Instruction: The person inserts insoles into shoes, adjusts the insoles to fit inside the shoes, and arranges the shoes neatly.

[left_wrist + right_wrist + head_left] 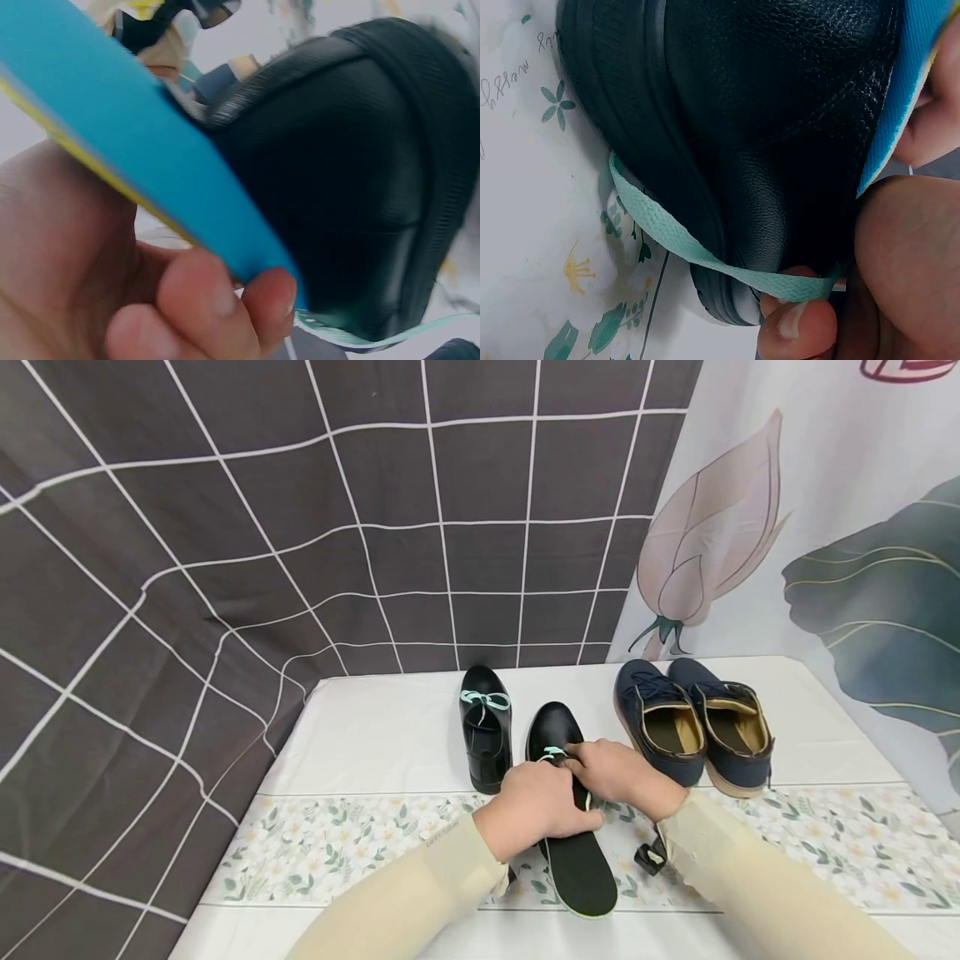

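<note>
A black leather shoe (553,727) with a mint-green lace (675,236) lies toe-away on the table. My left hand (536,797) grips an insole (581,877), black on top and blue underneath with a yellow edge. The insole's blue underside (142,127) slants above the shoe's heel, and its front end goes to the shoe opening, where my hands hide it. My right hand (611,768) pinches the same shoe at the front of its opening, by the tongue and lace. A second black shoe (486,735), its mint lace tied in a bow, stands to the left.
Two navy lace-up shoes (660,718) with tan linings stand together at the right. The white table cover (375,735) has a floral band across it. A dark grid-patterned cloth (480,552) hangs behind and at the left, with a flower-printed curtain (720,527) at the right.
</note>
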`<state>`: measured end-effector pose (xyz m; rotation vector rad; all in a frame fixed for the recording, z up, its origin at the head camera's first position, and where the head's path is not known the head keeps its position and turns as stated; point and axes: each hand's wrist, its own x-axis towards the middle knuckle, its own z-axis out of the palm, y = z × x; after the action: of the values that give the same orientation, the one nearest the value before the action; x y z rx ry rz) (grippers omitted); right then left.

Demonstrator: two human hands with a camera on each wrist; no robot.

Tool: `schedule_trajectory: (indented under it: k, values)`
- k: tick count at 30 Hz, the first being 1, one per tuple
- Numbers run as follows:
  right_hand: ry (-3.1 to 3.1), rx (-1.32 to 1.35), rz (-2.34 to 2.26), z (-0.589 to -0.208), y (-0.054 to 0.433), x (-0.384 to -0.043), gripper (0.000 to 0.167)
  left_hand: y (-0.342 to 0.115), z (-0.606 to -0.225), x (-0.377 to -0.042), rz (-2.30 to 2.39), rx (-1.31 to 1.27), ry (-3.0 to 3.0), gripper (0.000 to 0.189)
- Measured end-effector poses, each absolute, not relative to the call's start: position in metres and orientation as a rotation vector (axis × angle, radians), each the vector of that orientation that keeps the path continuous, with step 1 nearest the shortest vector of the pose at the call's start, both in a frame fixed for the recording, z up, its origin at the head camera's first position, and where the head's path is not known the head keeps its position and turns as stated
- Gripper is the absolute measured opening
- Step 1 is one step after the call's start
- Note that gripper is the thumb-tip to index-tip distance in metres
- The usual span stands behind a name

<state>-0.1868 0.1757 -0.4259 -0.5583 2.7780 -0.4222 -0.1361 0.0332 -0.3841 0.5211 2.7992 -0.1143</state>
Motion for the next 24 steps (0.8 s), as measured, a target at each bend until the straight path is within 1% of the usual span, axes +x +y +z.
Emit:
schedule_trajectory:
  k: [3,5,9,12,16,18,21,24]
  values:
    - [2.795,-0.572,-0.411,-0.427,0.177,-0.187,0.039,0.037,-0.378,-0.129,-0.181,0.495,2.765,0.083]
    - [2.799,-0.569,-0.409,-0.427,0.177,-0.186,0.036,0.038,-0.376,-0.125,-0.191,0.494,2.75,0.084]
    - [2.801,-0.561,-0.404,-0.428,0.178,-0.186,0.037,0.038,-0.373,-0.124,-0.177,0.498,2.724,0.072]
    - [2.792,-0.56,-0.41,-0.429,0.178,-0.186,0.042,0.038,-0.369,-0.125,-0.152,0.54,2.717,0.059]
    - [2.781,-0.545,-0.416,-0.428,0.178,-0.187,0.043,0.037,-0.363,-0.127,-0.107,0.668,2.696,0.04]
    - [2.786,-0.554,-0.406,-0.428,0.178,-0.188,0.039,0.037,-0.36,-0.129,-0.101,0.743,2.675,0.032]
    - [2.8,-0.565,-0.387,-0.427,0.176,-0.188,0.037,0.036,-0.356,-0.132,-0.105,0.818,2.65,0.027]
    - [2.813,-0.576,-0.372,-0.428,0.176,-0.187,0.036,0.034,-0.355,-0.135,-0.089,0.827,2.627,0.024]
